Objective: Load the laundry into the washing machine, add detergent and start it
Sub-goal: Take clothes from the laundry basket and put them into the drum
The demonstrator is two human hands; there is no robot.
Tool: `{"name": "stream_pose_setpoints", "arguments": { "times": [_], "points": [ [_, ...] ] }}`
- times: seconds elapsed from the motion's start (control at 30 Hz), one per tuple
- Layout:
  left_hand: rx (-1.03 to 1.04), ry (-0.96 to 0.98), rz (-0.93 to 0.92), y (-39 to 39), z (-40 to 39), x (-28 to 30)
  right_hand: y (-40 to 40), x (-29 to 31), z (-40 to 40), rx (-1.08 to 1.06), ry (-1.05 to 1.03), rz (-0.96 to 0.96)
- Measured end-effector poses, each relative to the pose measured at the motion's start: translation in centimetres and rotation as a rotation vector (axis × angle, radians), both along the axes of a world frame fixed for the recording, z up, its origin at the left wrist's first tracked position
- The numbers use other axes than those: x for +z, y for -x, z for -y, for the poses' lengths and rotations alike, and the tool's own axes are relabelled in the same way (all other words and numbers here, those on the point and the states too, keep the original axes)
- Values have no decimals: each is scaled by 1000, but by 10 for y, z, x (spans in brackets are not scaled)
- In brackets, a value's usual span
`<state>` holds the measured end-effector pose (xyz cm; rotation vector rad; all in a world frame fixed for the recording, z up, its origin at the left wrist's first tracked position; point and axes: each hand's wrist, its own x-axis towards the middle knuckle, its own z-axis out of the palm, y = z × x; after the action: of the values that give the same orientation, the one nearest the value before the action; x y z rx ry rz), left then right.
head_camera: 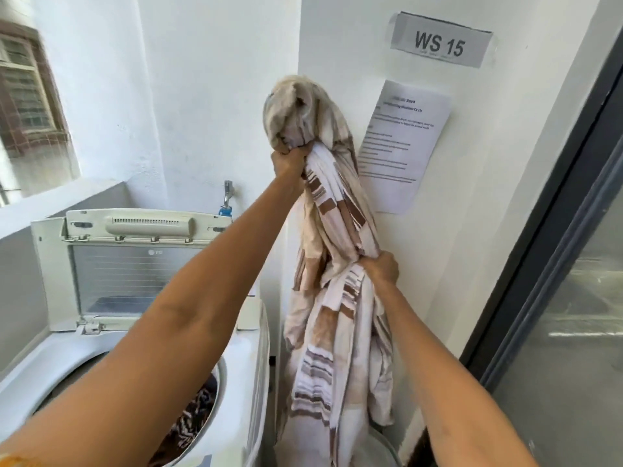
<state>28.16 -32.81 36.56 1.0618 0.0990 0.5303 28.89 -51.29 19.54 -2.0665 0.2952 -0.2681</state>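
A long white sheet with brown and beige stripes (337, 348) hangs in the air to the right of the washing machine (246, 358). My left hand (290, 160) grips it high up, bunched below a loose fold. Lower down, my right hand (382, 270) clutches the gathered middle of the sheet. The sheet's lower end drops toward a pale bucket (381, 446) at the bottom edge. The top-loading machine stands at lower left with its lid (135, 264) raised. Dark patterned laundry (194, 419) lies inside the drum, partly hidden by my left arm.
A white wall with a "WS 15" sign (441, 40) and a printed instruction sheet (403, 146) stands right behind the sheet. A tap (228, 193) sticks out behind the machine. A dark-framed glass door (556, 281) fills the right side. A window (30, 106) opens at far left.
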Motion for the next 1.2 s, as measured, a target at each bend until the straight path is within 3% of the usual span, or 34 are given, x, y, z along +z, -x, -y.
{"name": "stream_pose_setpoints", "arguments": {
  "times": [0.13,0.37,0.67,0.77,0.87,1.03,1.2],
  "points": [
    [70,-32,-150,18,-78,-18,0,51,-20,-48,-67,100],
    [-131,-113,-558,102,-166,-81,32,135,-127,43,-239,309],
    [54,-3,-585,193,-267,-97,114,169,-282,326,-564,302],
    [89,-2,-625,210,-293,-113,128,155,-321,454,-617,274],
    [56,-4,-756,210,-309,-151,130,125,-345,462,-508,246],
    [-102,-249,-1077,202,-321,-234,117,50,-375,429,-252,262],
    [-92,-341,-1189,215,-319,-262,110,-25,-406,415,-79,210]
  ]
}}
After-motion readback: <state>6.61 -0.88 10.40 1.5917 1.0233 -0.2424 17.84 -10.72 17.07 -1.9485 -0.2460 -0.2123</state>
